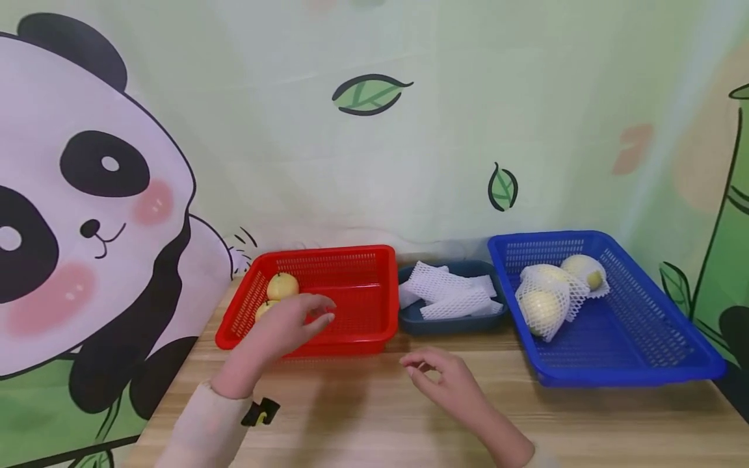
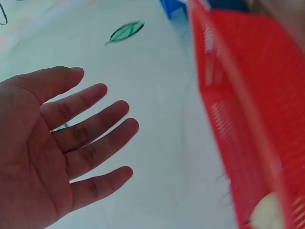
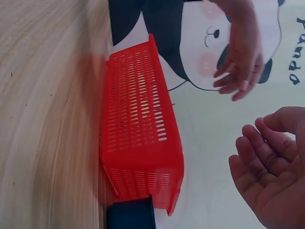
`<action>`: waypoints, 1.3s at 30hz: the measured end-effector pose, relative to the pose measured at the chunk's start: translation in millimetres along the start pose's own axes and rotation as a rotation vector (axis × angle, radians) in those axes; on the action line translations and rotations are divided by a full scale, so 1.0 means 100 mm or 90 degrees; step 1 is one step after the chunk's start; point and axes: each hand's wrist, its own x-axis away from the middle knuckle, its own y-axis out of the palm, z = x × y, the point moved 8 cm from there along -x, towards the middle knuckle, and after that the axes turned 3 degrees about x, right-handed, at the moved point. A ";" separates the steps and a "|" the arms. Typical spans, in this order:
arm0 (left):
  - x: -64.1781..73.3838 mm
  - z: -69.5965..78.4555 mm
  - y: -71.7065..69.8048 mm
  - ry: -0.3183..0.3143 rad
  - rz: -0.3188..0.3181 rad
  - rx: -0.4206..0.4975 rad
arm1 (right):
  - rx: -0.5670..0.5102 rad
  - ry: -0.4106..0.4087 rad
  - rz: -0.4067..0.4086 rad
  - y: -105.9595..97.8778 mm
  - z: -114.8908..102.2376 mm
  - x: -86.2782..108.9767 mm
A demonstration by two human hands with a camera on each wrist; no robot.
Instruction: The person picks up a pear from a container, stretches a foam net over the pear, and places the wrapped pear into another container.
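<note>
My left hand [image 1: 288,326] hovers over the near left side of the red basket [image 1: 386,292]. Its fingers look relaxed and slightly spread in the left wrist view, with nothing in the palm. Inside that basket lie two round yellow fruits, a rear one [image 1: 283,286] and a front one [image 1: 264,308] partly hidden by the hand. In front of the dark blue-grey bin [image 1: 450,325], above the table, my right hand [image 1: 449,380] hangs with loosely curled fingers and holds nothing. White foam net sleeves [image 1: 453,292] lie in a pile in the bin.
On the right stands a blue basket [image 1: 620,374] with several yellow fruits [image 1: 541,311] in white foam nets on its left side. All three containers stand on a wooden table [image 1: 374,416]. Behind them hangs a panda-printed cloth [image 1: 433,149].
</note>
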 end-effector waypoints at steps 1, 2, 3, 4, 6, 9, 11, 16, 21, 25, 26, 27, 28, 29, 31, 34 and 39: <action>-0.01 -0.02 -0.08 -0.007 0.004 -0.007 | 0.009 -0.004 -0.001 0.01 0.00 -0.02; -0.03 -0.03 -0.16 -0.009 0.009 -0.017 | 0.020 -0.013 -0.001 0.03 0.00 -0.05; -0.03 -0.05 -0.25 -0.011 0.017 -0.026 | 0.034 -0.022 -0.002 0.05 0.00 -0.07; -0.05 -0.07 -0.34 -0.012 0.025 -0.034 | 0.049 -0.035 -0.004 0.07 -0.01 -0.10; -0.08 -0.10 -0.53 -0.010 0.049 -0.042 | 0.080 -0.053 -0.012 0.12 -0.03 -0.16; -0.14 -0.14 -0.78 -0.001 0.079 -0.037 | 0.121 -0.059 -0.035 0.21 -0.04 -0.25; -0.20 -0.18 -0.90 -0.007 0.083 -0.030 | 0.137 -0.056 -0.052 0.26 -0.03 -0.30; -0.34 -0.34 -1.10 -0.055 0.067 -0.037 | 0.174 -0.056 -0.071 0.34 0.01 -0.41; -0.46 -0.44 -1.24 -0.085 0.066 -0.053 | 0.224 -0.062 -0.075 0.42 0.08 -0.48; -0.62 -0.50 -1.27 -0.094 0.038 -0.055 | 0.269 -0.065 -0.072 0.47 0.14 -0.52; -0.66 -0.52 -1.26 -0.100 0.025 -0.053 | 0.280 -0.065 -0.074 0.49 0.15 -0.53; -0.71 -0.54 -1.24 -0.103 0.014 -0.052 | 0.290 -0.067 -0.076 0.50 0.17 -0.54; -0.76 -0.57 -1.22 -0.108 0.003 -0.051 | 0.299 -0.069 -0.077 0.51 0.18 -0.55; -0.82 -0.60 -1.19 -0.111 -0.005 -0.050 | 0.309 -0.075 -0.079 0.52 0.19 -0.55; -0.93 -0.67 -1.14 -0.115 -0.014 -0.050 | 0.327 -0.089 -0.083 0.55 0.19 -0.57; -1.08 -0.78 -1.06 -0.128 -0.023 -0.045 | 0.358 -0.114 -0.090 0.58 0.20 -0.58; -1.20 -0.98 -0.93 -0.204 -0.068 -0.006 | 0.406 -0.153 -0.101 0.66 0.20 -0.58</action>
